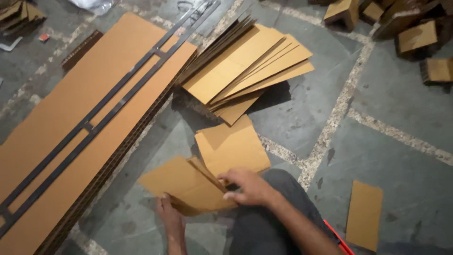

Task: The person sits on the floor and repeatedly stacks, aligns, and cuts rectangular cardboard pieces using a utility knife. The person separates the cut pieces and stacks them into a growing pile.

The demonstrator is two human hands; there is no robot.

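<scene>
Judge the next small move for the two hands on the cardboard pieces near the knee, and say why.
Probably square up the small stack: the right hand lies flat on top, the left hand grips the near edge, and the sheets sit fanned, one piece skewed out behind them.

Single head-worn view looked steeply down and forward at the stone floor (387,94), close over the person's knee (269,222); long cardboard stack (71,123) ran off the left edge.
</scene>
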